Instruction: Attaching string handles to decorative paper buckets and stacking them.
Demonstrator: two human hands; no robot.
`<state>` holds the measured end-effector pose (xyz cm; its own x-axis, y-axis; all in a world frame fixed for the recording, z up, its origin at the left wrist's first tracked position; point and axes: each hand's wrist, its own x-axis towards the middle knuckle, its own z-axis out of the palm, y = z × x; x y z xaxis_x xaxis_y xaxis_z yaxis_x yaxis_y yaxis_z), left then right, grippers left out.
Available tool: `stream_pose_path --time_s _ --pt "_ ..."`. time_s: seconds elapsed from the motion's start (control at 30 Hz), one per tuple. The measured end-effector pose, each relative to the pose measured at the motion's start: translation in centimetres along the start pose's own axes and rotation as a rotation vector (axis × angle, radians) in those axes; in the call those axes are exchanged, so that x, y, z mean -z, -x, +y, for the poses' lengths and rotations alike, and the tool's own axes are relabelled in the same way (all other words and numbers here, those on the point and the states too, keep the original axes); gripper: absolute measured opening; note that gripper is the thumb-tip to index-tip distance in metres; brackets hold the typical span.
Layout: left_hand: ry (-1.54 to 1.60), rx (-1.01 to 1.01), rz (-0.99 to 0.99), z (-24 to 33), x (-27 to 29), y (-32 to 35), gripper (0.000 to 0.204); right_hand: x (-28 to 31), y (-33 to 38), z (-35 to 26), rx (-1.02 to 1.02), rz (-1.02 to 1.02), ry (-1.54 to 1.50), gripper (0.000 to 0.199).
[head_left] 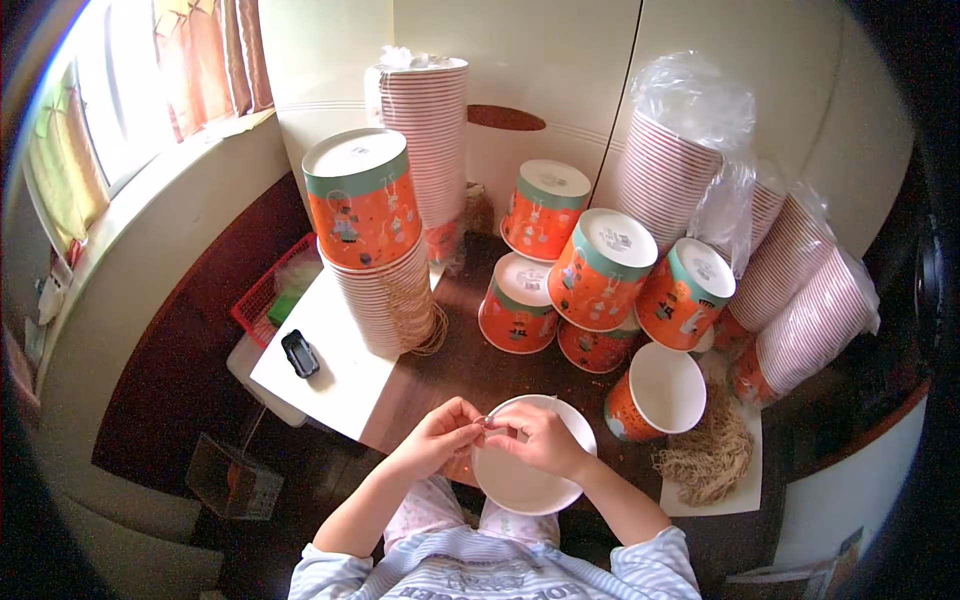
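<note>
Our left hand (447, 437) and right hand (540, 437) are drawn in narrow, fingertips pinched at a small pale piece (487, 422) too tiny to identify. It sits above the open white cup (530, 492) by the near edge of the counter (470, 360). For good control, we should pinch lightly with the fingertips, steady our wrists, and avoid nudging the cup's rim.

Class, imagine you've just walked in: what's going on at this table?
A person's left hand and right hand meet at the fingertips by the white-lined bucket; whatever they pinch is too small to identify. Upturned orange buckets stand beyond, with tan cord heaped at the right and plastic-wrapped stacks behind.
</note>
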<state>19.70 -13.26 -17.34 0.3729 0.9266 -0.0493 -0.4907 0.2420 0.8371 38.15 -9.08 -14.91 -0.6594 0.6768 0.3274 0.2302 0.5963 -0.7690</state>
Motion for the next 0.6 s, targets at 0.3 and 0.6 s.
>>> stream_pose_path --time_s 0.3,0.6 --pt "-0.226 -0.128 -0.013 0.09 -0.07 0.13 0.009 -0.33 -0.27 0.19 0.012 0.017 -0.036 0.017" --pt "-0.299 -0.081 -0.059 0.31 -0.1 0.17 0.008 -0.11 -0.28 0.04 0.061 0.008 0.037 0.01"
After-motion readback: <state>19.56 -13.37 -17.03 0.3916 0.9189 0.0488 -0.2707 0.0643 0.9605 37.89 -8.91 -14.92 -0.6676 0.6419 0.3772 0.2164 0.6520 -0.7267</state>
